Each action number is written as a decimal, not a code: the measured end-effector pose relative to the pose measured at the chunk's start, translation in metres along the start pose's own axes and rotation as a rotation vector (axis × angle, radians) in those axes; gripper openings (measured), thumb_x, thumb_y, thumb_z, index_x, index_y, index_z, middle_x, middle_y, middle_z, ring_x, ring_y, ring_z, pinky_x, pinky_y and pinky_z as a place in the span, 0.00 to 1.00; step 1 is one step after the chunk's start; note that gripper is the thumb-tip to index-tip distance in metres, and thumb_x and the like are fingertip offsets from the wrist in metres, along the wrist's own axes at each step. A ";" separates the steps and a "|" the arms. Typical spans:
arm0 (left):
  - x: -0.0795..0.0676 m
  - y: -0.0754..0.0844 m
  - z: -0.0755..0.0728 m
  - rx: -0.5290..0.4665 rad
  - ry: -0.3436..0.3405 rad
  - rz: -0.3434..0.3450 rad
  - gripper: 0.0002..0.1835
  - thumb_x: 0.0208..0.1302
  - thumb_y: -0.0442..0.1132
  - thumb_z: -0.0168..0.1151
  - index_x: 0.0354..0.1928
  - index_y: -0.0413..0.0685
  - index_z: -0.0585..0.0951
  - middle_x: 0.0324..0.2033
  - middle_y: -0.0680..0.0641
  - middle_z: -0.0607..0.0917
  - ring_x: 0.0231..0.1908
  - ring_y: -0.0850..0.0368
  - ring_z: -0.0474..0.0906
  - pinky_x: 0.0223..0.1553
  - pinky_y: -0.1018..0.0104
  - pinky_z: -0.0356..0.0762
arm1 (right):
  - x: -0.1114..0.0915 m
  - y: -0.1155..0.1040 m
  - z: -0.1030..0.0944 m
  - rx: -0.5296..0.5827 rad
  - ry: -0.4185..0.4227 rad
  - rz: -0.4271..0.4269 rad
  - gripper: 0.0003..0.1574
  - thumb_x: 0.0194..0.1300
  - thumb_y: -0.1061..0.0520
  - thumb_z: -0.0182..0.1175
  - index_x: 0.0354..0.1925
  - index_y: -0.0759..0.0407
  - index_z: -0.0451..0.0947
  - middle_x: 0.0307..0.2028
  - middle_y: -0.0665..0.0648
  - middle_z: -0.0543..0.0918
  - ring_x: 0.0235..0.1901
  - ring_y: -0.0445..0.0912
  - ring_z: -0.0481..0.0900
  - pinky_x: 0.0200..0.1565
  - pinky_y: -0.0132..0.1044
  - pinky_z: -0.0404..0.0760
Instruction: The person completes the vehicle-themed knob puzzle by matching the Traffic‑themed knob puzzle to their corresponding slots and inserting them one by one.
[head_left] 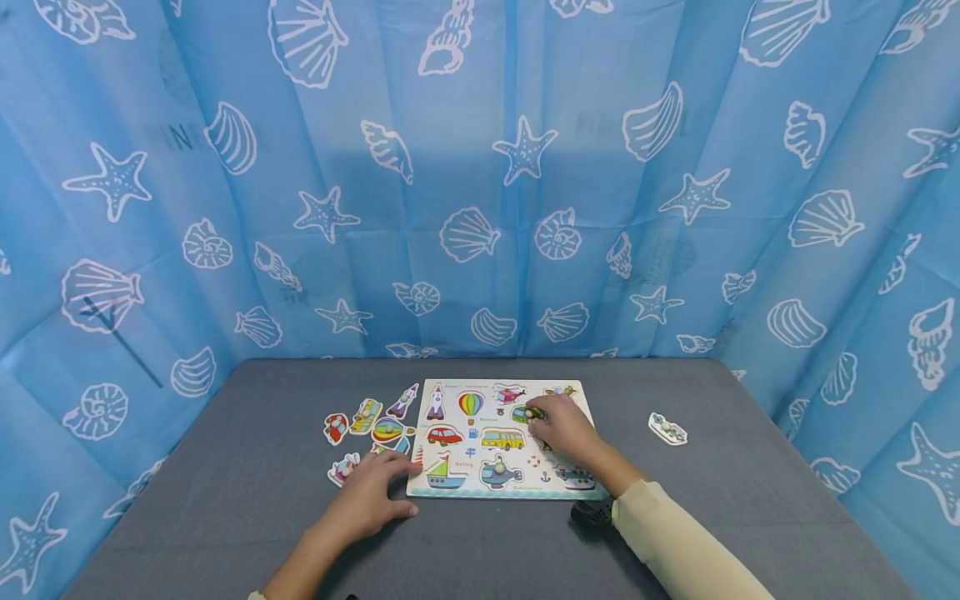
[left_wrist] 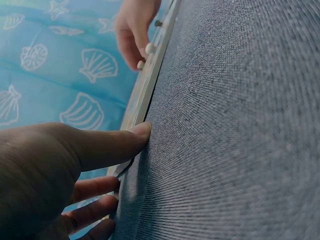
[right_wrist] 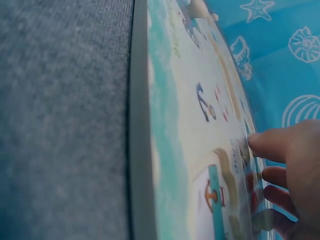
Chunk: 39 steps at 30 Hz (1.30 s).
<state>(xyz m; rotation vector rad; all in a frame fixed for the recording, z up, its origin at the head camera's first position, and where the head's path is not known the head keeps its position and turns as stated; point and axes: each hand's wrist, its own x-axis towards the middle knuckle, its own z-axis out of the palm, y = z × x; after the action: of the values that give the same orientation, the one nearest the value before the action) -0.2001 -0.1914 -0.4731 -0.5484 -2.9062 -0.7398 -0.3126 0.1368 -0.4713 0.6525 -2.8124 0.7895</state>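
A white wooden puzzle board [head_left: 480, 492] printed with vehicles lies flat on the grey table. Over its upper right part, my right hand [head_left: 566, 429] pinches a small green puzzle piece [head_left: 536, 412] by the knob, partly hidden by the fingers. My left hand [head_left: 367, 496] is at the board's lower left corner, fingers spread; in the left wrist view its thumb [left_wrist: 115, 146] lies along the board's edge. A grey-blue submarine piece [head_left: 498, 473] with a knob sits in the board's lower middle.
Several knobbed pieces lie left of the board, among them a purple rocket [head_left: 402, 402], a yellow bus [head_left: 366, 417], a red car [head_left: 336, 428] and a striped balloon [head_left: 388, 430]. One piece [head_left: 667, 429] lies apart at right. A blue shell-patterned curtain [head_left: 465, 275] surrounds the table.
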 end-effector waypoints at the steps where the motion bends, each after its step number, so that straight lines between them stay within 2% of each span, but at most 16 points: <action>1: 0.000 0.000 0.000 0.000 0.000 -0.001 0.26 0.42 0.46 0.79 0.49 0.54 0.84 0.46 0.53 0.80 0.50 0.47 0.73 0.51 0.45 0.69 | -0.001 0.000 -0.001 0.024 -0.006 0.008 0.21 0.62 0.60 0.65 0.53 0.62 0.80 0.52 0.60 0.81 0.56 0.58 0.74 0.56 0.54 0.70; 4: 0.000 0.001 -0.001 -0.005 -0.005 -0.004 0.26 0.42 0.46 0.79 0.48 0.54 0.84 0.46 0.53 0.80 0.50 0.47 0.73 0.51 0.45 0.69 | -0.005 0.002 -0.004 0.084 -0.005 0.036 0.22 0.63 0.60 0.65 0.55 0.63 0.79 0.56 0.63 0.79 0.60 0.60 0.72 0.59 0.56 0.68; 8: 0.000 0.001 -0.001 -0.012 -0.023 -0.013 0.26 0.43 0.46 0.79 0.48 0.54 0.84 0.46 0.53 0.80 0.50 0.47 0.73 0.51 0.44 0.69 | -0.010 0.009 -0.006 0.134 0.041 0.051 0.21 0.63 0.60 0.64 0.54 0.64 0.78 0.56 0.65 0.78 0.59 0.61 0.72 0.57 0.57 0.69; 12: -0.001 0.001 0.000 -0.011 -0.019 -0.007 0.26 0.43 0.46 0.79 0.48 0.54 0.84 0.46 0.53 0.80 0.50 0.46 0.73 0.51 0.44 0.69 | -0.015 0.016 -0.013 0.148 0.091 0.066 0.20 0.64 0.60 0.64 0.54 0.65 0.79 0.55 0.64 0.79 0.56 0.61 0.73 0.54 0.58 0.71; 17: 0.000 0.000 0.000 -0.007 -0.001 0.004 0.26 0.42 0.45 0.80 0.48 0.53 0.85 0.46 0.53 0.80 0.50 0.46 0.73 0.50 0.45 0.69 | -0.021 0.027 -0.025 0.145 0.154 0.076 0.18 0.64 0.61 0.63 0.52 0.66 0.79 0.52 0.66 0.80 0.54 0.63 0.73 0.54 0.60 0.69; 23: -0.001 0.000 0.000 -0.005 -0.007 -0.011 0.26 0.42 0.46 0.80 0.48 0.54 0.84 0.46 0.53 0.80 0.50 0.46 0.73 0.51 0.44 0.69 | -0.031 0.040 -0.036 0.117 0.177 0.106 0.17 0.64 0.62 0.62 0.51 0.68 0.80 0.53 0.69 0.79 0.56 0.66 0.71 0.56 0.62 0.66; 31: -0.001 -0.001 0.001 -0.001 0.017 -0.002 0.26 0.41 0.45 0.80 0.48 0.54 0.85 0.46 0.52 0.80 0.50 0.46 0.73 0.51 0.44 0.69 | -0.043 0.059 -0.045 0.019 0.218 0.109 0.17 0.61 0.62 0.64 0.48 0.68 0.80 0.49 0.69 0.81 0.53 0.66 0.73 0.54 0.61 0.68; 39: 0.000 -0.002 0.001 0.001 -0.007 -0.015 0.26 0.43 0.46 0.79 0.49 0.55 0.84 0.47 0.53 0.80 0.51 0.47 0.72 0.52 0.44 0.69 | -0.056 0.082 -0.060 -0.039 0.267 0.161 0.16 0.62 0.62 0.63 0.47 0.69 0.80 0.50 0.72 0.79 0.54 0.68 0.70 0.55 0.63 0.65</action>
<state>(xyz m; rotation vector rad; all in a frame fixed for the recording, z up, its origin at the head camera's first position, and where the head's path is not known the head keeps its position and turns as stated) -0.2012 -0.1922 -0.4751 -0.5303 -2.9205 -0.7398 -0.2980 0.2520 -0.4723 0.2919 -2.6496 0.7805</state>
